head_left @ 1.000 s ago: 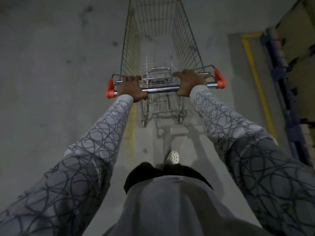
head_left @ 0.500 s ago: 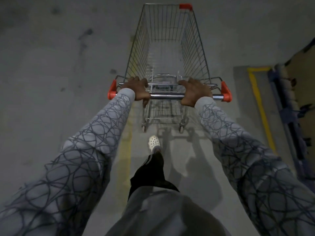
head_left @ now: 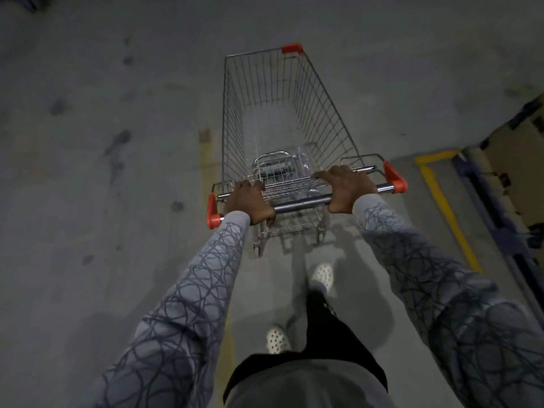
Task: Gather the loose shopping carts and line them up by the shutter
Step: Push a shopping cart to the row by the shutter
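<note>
A person stands behind a wire cart on a grey concrete floor, both arms stretched out to it. The left hand is wrapped over the bar near its left end. Its fingers are curled round the metal, just beside the red left cap. The right hand grips the same bar toward the right end, knuckles up, and a short length of bare metal separates it from the red right cap. The two hands are well apart, with bare bar between them.

The cart points away from the person and slants a little to the right, so the bar's right end lies farther off than its left. The seat flap sits at the near end of the basket, and a red corner piece marks the far rim. A rear wheel touches the floor just ahead of the person's feet.

A faded line of yellow paint runs along the floor just left of the cart. To the right, well apart from the cart, a bright line turns a corner beside a blue frame with cardboard behind it. The sleeves are grey with a dark scribbled pattern. The front shoe is white and near the wheels, and the back shoe is closer to the body.
</note>
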Demonstrator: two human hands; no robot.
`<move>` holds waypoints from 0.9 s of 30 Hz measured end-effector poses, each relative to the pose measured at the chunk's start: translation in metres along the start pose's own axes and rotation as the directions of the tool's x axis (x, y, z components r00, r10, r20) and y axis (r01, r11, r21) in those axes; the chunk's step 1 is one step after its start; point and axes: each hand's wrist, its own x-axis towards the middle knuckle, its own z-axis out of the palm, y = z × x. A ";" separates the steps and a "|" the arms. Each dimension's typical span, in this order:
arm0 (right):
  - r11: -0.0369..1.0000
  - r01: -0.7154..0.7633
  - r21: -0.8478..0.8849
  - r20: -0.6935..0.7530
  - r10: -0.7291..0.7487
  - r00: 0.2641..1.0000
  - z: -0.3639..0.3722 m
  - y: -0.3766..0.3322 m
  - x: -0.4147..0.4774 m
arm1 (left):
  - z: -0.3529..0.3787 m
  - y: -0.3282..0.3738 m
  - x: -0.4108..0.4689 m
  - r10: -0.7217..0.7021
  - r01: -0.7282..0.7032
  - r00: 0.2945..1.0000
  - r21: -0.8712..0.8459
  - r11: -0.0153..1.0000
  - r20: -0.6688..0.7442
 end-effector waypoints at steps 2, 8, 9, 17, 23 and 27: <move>1.000 0.009 0.008 -0.015 -0.008 1.000 -0.020 0.019 0.048 | -0.020 0.007 0.047 0.005 -0.005 1.000 -0.005 1.000 -0.015; 0.999 0.036 0.020 -0.033 -0.035 0.999 -0.087 0.077 0.213 | -0.092 0.034 0.203 -0.038 0.036 0.997 -0.027 0.999 -0.063; 0.999 0.037 0.021 -0.032 -0.036 0.999 -0.100 0.086 0.237 | -0.105 0.039 0.227 -0.053 0.051 0.997 -0.033 0.998 -0.063; 0.998 0.065 0.012 0.009 -0.065 0.998 -0.175 0.152 0.401 | -0.177 0.071 0.396 -0.104 0.101 0.992 -0.039 0.994 -0.069; 0.998 0.061 0.006 -0.004 -0.061 0.998 -0.231 0.193 0.537 | -0.238 0.085 0.538 -0.059 0.057 0.994 -0.026 0.998 -0.095; 0.999 0.016 0.037 -0.005 -0.015 1.000 -0.274 0.217 0.642 | -0.288 0.087 0.648 -0.037 0.035 0.993 -0.022 0.999 -0.112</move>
